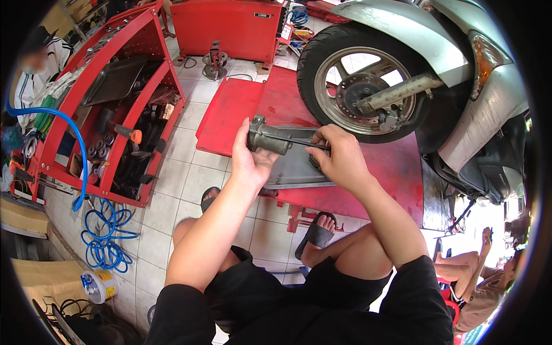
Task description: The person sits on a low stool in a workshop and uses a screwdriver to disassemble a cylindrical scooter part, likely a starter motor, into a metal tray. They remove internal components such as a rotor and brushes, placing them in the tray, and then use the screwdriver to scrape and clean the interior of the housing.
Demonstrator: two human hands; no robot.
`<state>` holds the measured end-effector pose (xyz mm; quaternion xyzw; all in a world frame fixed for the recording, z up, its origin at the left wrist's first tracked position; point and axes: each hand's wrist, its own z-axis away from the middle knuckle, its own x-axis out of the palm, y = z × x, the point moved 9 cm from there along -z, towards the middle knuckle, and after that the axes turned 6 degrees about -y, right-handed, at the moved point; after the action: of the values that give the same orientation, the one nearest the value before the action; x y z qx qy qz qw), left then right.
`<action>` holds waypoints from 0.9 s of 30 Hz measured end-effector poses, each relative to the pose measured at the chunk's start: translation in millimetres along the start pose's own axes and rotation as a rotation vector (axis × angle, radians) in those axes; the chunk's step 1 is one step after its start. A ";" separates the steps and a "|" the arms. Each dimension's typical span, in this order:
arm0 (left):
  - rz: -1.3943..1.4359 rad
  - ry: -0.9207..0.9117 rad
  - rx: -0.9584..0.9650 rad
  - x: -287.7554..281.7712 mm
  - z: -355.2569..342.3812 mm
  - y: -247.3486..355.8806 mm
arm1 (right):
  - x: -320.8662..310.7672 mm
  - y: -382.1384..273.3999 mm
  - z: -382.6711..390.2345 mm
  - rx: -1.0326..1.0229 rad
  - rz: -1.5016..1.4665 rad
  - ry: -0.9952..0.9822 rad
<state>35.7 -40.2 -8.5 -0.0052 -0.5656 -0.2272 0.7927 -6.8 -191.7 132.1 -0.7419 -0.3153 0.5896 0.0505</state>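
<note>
My left hand (253,152) is wrapped round a dull metal cylindrical part (271,142), perhaps a small motor, held over a grey metal tray (302,178). My right hand (333,152) pinches a thin dark rod-like tool (299,142), which lies along the cylinder and reaches toward its left end; whether its tip touches is unclear. A small dark object (314,163) is partly hidden under my right fingers. The tray rests on a red lift platform (379,172), just in front of a silver scooter's front wheel (315,98).
A red tool cart (86,138) stands left, with coiled blue hose (106,236) and a white bucket (100,287) on the tiles. A red cabinet (221,26) is behind. One person (43,63) is at far left; another (483,293) sits at lower right.
</note>
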 end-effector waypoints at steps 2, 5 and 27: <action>-0.006 0.012 -0.003 -1.5 -1.0 -1.8 | 0.0 0.6 0.2 0.012 0.010 -0.001; -0.008 0.021 -0.002 -2.8 -2.2 -2.8 | -0.9 0.7 0.6 0.023 0.003 0.000; 0.007 -0.001 0.026 1.0 0.5 -0.7 | -0.9 -2.8 2.5 0.020 -0.026 0.002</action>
<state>35.3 -41.0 -7.7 0.0032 -0.5690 -0.2171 0.7932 -10.3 -190.7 133.3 -0.7379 -0.3188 0.5913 0.0659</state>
